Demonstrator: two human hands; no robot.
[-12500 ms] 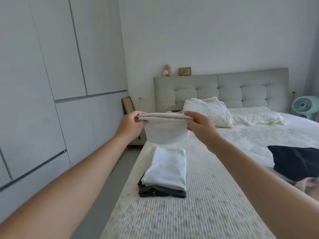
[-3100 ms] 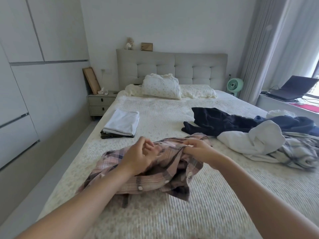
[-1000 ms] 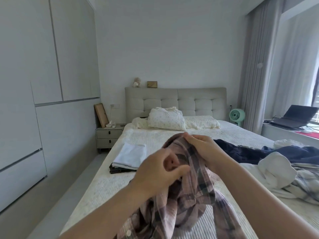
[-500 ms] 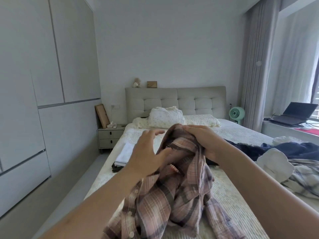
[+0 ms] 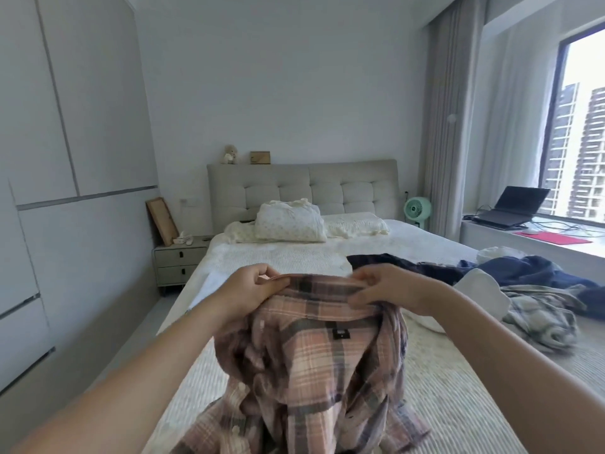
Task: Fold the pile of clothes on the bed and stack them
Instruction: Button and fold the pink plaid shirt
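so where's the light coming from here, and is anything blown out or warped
Head view: daylight enters from the large window on the right, its upper pane blown out; wide-angle lens bows the grey wardrobe panels; the pink plaid shirt, gripped by left hand and right hand, is slightly soft.

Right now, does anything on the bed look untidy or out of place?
Yes. On the right side of the bed lies an unfolded heap: dark blue clothes, a white garment and a pale checked one, all crumpled together. The plaid shirt held up by both hands hangs bunched, not spread flat.
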